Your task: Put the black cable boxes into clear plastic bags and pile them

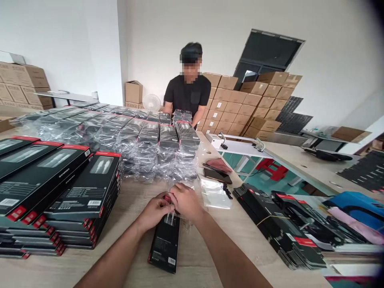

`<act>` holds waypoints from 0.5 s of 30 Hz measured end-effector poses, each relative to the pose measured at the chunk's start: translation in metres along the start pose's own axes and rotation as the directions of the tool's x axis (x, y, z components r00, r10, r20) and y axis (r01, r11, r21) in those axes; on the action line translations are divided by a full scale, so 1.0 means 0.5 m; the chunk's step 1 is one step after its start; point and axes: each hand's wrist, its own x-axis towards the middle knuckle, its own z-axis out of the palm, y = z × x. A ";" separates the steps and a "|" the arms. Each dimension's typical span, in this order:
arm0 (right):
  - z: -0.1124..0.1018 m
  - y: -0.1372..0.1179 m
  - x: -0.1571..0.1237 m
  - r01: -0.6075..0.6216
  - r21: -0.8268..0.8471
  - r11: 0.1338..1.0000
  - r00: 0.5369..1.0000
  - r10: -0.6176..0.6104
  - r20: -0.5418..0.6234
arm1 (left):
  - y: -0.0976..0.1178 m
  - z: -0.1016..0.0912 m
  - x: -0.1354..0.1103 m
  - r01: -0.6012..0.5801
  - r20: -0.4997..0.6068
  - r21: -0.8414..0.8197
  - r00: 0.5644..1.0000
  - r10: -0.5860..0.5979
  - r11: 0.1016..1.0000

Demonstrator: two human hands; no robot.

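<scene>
A slim black retail box (164, 246) with a small clear window and a barcode label lies on the table in front of me, its far end under both hands. My left hand (156, 211) is closed on the left side of that far end, thumb on top near the window. My right hand (186, 201) curls over the same end from the right, fingers bent and touching the left hand's fingertips. The box's far edge is mostly hidden by my fingers. Some clear plastic film shows beside my right hand.
Stacked black-and-red cable boxes (87, 184) rise at my left. Beyond them stand rows of film-wrapped boxes (150, 136). Clear bags (215, 195) and a phone (217, 176) lie at right, near banded flat cartons (270, 224). A person in black (188, 94) stands opposite.
</scene>
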 end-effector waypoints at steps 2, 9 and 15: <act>0.026 0.004 0.001 0.003 0.068 0.998 0.998 0.001 -0.057 | 0.000 -0.006 0.000 0.030 0.011 -0.012 0.999 -0.030 0.999; 0.058 0.033 -0.015 -0.080 0.340 0.937 0.949 0.176 -0.260 | 0.000 -0.016 0.003 -0.002 0.094 -0.029 0.996 0.005 1.000; 0.025 0.018 -0.035 -0.124 0.478 0.869 0.919 0.283 -0.276 | -0.034 -0.014 0.014 0.107 -0.122 -0.100 0.985 -0.119 0.989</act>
